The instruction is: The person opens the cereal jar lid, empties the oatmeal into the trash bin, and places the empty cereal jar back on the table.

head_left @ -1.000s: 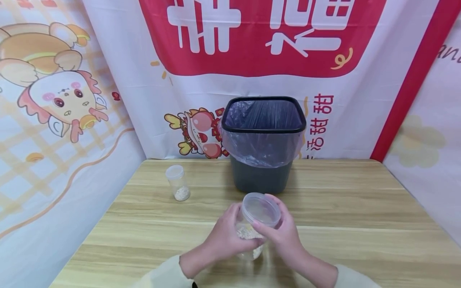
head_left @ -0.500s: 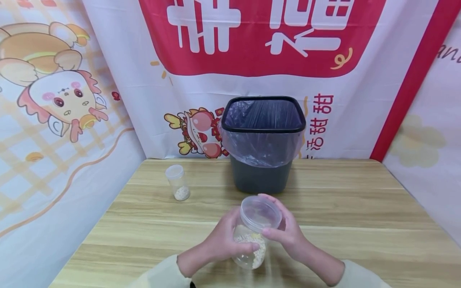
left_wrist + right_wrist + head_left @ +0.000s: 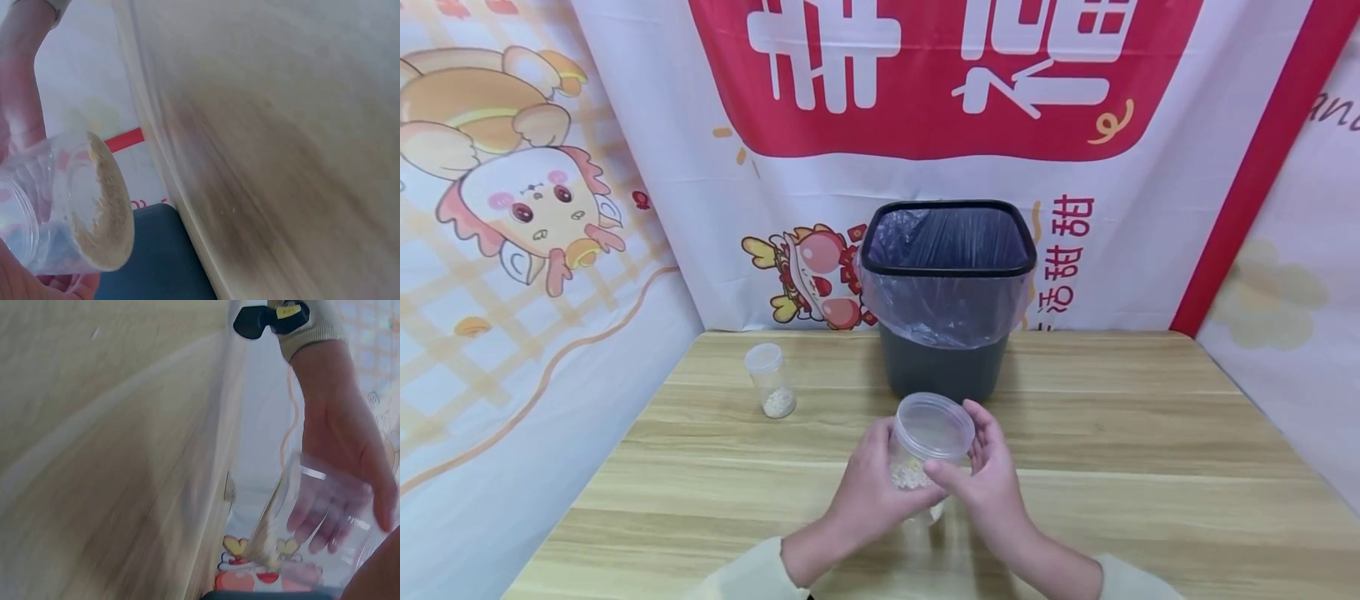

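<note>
one clear plastic jar [image 3: 934,427], round, with a translucent top, held at 6 o'clock over the counter [image 3: 1157,433]; tilted, its base apart from the surface in the wrist views. contents: pale flakes [image 3: 910,475], gathered toward one side of the base. one left hand [image 3: 871,485], at the jar's 8 o'clock, fingers wrapped round the body. one right hand [image 3: 997,492], at its 4 o'clock, thumb and fingers holding the jar near the top. one small clear plastic vial [image 3: 767,373], pale-topped, upright at the jar's 10 o'clock, a little pale material at the bottom. one dark grey waste bin [image 3: 943,371], black-rimmed, standing at 12 o'clock, with a translucent bin liner [image 3: 947,310] folded over the rim. one printed backdrop [image 3: 925,125], red and white, behind the bin. two pale sleeves [image 3: 752,575], cuffs at the wrists.
</note>
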